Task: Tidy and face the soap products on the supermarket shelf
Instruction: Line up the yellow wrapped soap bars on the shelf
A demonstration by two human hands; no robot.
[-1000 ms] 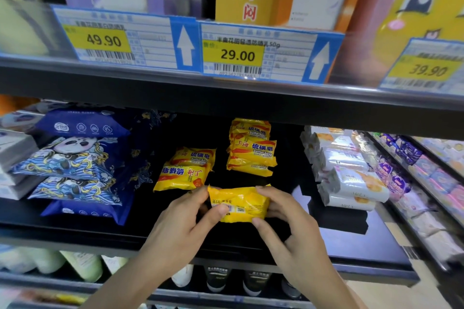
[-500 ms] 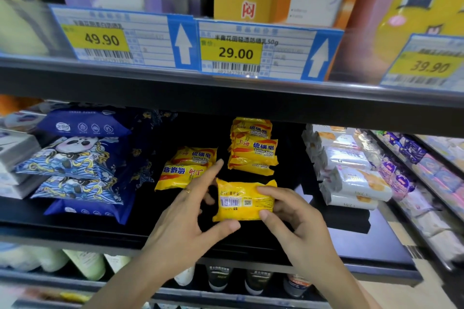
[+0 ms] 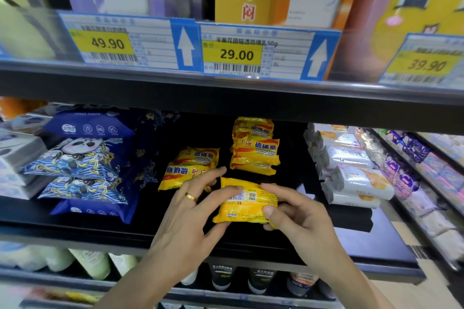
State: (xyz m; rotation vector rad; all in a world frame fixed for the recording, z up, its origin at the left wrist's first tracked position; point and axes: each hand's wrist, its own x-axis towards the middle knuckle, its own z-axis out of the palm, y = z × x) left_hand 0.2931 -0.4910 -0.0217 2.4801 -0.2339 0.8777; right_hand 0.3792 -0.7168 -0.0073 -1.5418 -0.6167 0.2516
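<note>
- Blue panda-printed packs are stacked at the left of the black shelf.
- Two yellow soap bars marked "Sulfur Soap" are laid beside them; the front one is turned upside down.
- One yellow soap bar, barcode side up, is held above the shelf front: it is pinched by the left hand and gripped by the right hand.
- A taller stack of soap is seen behind it.
- White packs are piled at the right.
- Price tags above are read "49.90", "29.00", "39.90".

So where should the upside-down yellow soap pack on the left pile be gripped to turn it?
Pinch the upside-down soap pack by its short crimped ends, coming from the front: it lies flat atop its pile, long side facing out, both ends exposed.
</note>
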